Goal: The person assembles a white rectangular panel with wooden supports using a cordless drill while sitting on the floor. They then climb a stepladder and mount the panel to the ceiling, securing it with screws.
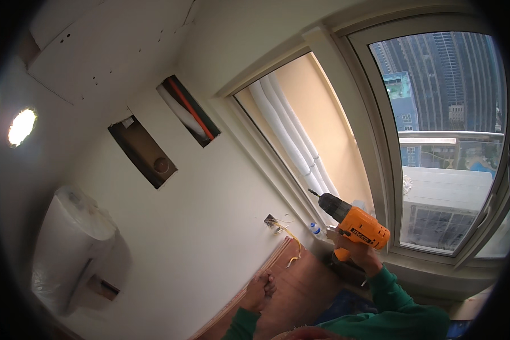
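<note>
An orange and black cordless drill [366, 228] is gripped by its handle in my right hand [361, 254]. A dark bit stands in its chuck and points up and left, toward the window opening, touching nothing. My left hand [259, 291] is lower down, over reddish-brown wooden boards [307, 280], with its fingers curled closed. Whatever may be in those fingers is too small to make out. Just above the boards, a yellow wire [293, 241] and thinner white wires hang out of a wall box [271, 220].
A plastic-wrapped white unit [76, 243] is mounted on the left wall. Two rectangular cutouts [143, 152] open above it, one showing an orange pipe. A small bottle [315, 229] stands by the window frame [374, 153]. Wrapped white pipes [289, 130] run outside, near an outdoor unit [445, 209].
</note>
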Action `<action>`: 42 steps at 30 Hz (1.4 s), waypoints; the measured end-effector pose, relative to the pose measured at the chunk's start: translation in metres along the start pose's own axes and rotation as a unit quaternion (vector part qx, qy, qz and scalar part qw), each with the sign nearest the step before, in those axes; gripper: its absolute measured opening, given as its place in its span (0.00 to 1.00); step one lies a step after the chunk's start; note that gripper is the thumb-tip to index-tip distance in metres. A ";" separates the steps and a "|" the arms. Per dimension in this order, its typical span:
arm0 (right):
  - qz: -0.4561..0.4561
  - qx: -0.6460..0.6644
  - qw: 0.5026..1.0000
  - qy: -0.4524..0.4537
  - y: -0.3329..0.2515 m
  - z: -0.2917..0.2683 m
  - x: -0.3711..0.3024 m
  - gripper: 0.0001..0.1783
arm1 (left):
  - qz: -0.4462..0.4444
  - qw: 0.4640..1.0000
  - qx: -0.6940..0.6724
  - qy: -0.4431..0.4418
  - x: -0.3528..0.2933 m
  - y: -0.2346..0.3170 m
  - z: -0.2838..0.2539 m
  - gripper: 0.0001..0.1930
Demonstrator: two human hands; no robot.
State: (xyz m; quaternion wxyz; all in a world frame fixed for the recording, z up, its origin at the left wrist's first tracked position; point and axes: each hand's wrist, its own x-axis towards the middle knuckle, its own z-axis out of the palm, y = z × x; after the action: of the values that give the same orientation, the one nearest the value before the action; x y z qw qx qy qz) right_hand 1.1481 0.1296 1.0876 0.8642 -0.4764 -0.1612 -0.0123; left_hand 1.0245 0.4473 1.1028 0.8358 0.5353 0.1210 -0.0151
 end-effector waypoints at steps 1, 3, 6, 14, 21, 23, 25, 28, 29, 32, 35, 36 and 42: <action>-0.005 0.018 1.000 -0.017 0.001 0.005 0.003 0.16 | 0.033 0.999 0.022 -0.011 0.002 0.025 0.006 0.09; -0.021 0.041 0.998 -0.042 -0.001 0.015 0.012 0.16 | 0.107 0.992 0.066 -0.022 0.013 0.073 0.033 0.09; -0.037 0.045 0.997 -0.046 -0.020 0.032 0.018 0.17 | 0.165 0.981 0.093 -0.050 0.023 0.132 0.072 0.09; -0.066 0.020 0.995 -0.074 -0.013 0.044 0.023 0.12 | 0.126 0.989 0.035 -0.074 0.021 0.176 0.136 0.09; -0.126 0.023 0.987 -0.103 -0.005 0.041 0.023 0.08 | 0.200 0.974 0.101 -0.038 0.037 0.172 0.140 0.09; -0.119 0.042 0.986 -0.111 -0.021 0.049 0.020 0.07 | 0.210 0.969 0.124 -0.031 0.036 0.179 0.139 0.10; -0.122 -0.008 0.986 -0.116 -0.036 0.057 0.018 0.07 | 0.224 0.962 0.150 -0.031 0.034 0.188 0.141 0.11; -0.142 -0.013 0.979 -0.146 -0.024 0.068 0.028 0.07 | 0.252 0.949 0.184 -0.048 0.032 0.206 0.159 0.12; -0.150 -0.003 0.976 -0.159 -0.018 0.071 0.032 0.08 | 0.263 0.945 0.189 -0.053 0.034 0.214 0.169 0.12; -0.080 0.063 0.978 -0.180 -0.036 0.100 0.034 0.09 | 0.303 0.928 0.209 -0.054 0.023 0.239 0.186 0.13; -0.160 0.074 0.970 -0.168 -0.057 0.125 0.054 0.11 | 0.345 0.910 0.217 -0.078 0.017 0.271 0.211 0.13; -0.185 0.037 0.970 -0.154 -0.068 0.132 0.059 0.12 | 0.352 0.907 0.215 -0.082 0.018 0.279 0.214 0.13; -0.158 0.001 0.968 -0.196 -0.098 0.174 0.079 0.12 | 0.402 0.889 0.197 -0.099 -0.012 0.319 0.235 0.14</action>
State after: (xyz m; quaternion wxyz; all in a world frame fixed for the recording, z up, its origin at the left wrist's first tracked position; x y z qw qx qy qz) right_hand 1.1590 0.2305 1.2767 0.8035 -0.4373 -0.4003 -0.0548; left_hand 1.1058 0.3707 1.4835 0.6552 0.6877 -0.1934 0.2457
